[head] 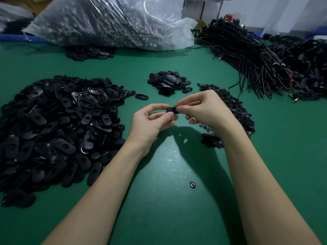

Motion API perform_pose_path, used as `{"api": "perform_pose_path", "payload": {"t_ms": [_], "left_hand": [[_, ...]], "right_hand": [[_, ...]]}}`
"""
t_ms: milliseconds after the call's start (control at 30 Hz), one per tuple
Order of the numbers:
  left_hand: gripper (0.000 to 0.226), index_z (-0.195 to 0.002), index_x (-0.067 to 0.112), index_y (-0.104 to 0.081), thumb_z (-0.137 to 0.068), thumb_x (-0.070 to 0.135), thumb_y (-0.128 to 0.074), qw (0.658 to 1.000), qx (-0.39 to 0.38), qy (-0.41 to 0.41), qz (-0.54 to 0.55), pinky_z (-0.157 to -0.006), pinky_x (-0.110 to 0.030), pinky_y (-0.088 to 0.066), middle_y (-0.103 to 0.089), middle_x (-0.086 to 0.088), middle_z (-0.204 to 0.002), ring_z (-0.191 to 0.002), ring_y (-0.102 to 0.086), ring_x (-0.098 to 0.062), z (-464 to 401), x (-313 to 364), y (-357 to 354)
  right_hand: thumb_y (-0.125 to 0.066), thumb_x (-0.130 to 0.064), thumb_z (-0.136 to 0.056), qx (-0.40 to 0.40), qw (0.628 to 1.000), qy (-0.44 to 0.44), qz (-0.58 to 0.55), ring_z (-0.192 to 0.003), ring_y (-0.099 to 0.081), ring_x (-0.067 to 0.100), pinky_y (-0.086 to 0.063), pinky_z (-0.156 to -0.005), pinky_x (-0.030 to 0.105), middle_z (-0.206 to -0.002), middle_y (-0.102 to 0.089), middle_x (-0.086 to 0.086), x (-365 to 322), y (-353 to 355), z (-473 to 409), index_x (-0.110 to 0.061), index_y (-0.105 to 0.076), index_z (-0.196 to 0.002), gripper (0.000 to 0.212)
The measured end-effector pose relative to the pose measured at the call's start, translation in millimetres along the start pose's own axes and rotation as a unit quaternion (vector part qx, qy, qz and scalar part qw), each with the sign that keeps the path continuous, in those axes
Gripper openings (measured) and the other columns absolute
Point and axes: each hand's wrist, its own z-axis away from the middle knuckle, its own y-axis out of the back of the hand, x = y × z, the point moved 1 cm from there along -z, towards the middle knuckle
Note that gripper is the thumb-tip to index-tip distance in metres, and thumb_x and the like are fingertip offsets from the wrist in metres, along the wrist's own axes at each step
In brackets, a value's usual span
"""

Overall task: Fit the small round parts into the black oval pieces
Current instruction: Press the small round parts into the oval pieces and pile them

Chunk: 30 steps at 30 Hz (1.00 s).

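Both hands meet above the middle of the green table (159, 200). My left hand (152, 123) and my right hand (205, 109) pinch one black oval piece (172, 110) between thumbs and fingertips. The fingers hide most of it, so I cannot tell whether a round part sits in it. A big heap of black oval pieces (56, 128) lies to the left. Behind and under my right hand lies a pile of small round parts (235, 106). One small round part (192, 184) lies alone near the front.
A small stack of oval pieces (169, 82) sits beyond the hands, and another (89, 53) lies under a large clear plastic bag (113, 22) at the back. Bundles of black cables (256, 57) fill the back right. A single oval ring (141, 96) lies beside the big heap.
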Motion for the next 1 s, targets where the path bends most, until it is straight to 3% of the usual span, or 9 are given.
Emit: {"api": "perform_pose_path", "payload": {"t_ms": [367, 700, 833, 1000], "left_hand": [[0.024, -0.107, 0.001, -0.067, -0.085, -0.007, -0.071, 1.0, -0.015, -0.004, -0.01, -0.082, -0.029, -0.061, -0.077, -0.017, -0.093, -0.092, -0.076, -0.028, -0.7, -1.0, 1.9], [0.019, -0.106, -0.001, -0.066, -0.088, -0.008, -0.069, 0.999, -0.027, -0.002, -0.041, -0.081, -0.026, -0.059, -0.078, -0.015, -0.092, -0.091, -0.076, -0.028, -1.6, 0.5, 5.3], [0.015, -0.101, 0.003, -0.066, -0.09, -0.007, -0.066, 0.999, -0.045, 0.019, -0.024, -0.078, -0.023, -0.058, -0.077, -0.01, -0.087, -0.085, -0.076, -0.022, -2.6, 3.0, 6.6], [0.01, -0.096, 0.008, -0.069, -0.09, 0.001, -0.069, 0.998, -0.053, 0.023, -0.036, -0.075, -0.02, -0.056, -0.077, -0.007, -0.085, -0.08, -0.074, -0.016, -2.8, 3.9, 6.7]], "right_hand": [[-0.08, -0.015, -0.087, 0.007, 1.0, -0.001, 0.008, -0.049, -0.058, 0.003, -0.047, -0.051, 0.015, -0.054, -0.066, -0.007, 2.2, -2.8, -0.8, -0.018, -0.081, -0.085, 0.004], [-0.091, -0.027, -0.075, 0.021, 0.999, -0.019, 0.016, -0.051, -0.06, 0.008, -0.05, -0.055, 0.019, -0.067, -0.072, -0.002, 7.5, -5.4, -3.0, -0.022, -0.078, -0.08, 0.014], [-0.094, -0.029, -0.071, -0.028, 0.997, -0.049, -0.061, -0.056, -0.063, 0.004, -0.051, -0.056, 0.015, -0.074, -0.073, -0.004, 14.2, -1.0, -2.3, -0.019, -0.081, -0.088, 0.024], [-0.091, -0.018, -0.074, -0.072, 0.991, -0.032, -0.109, -0.063, -0.068, 0.007, -0.056, -0.063, 0.017, -0.072, -0.074, 0.001, 15.1, 0.6, -1.6, -0.008, -0.081, -0.086, 0.018]]}}
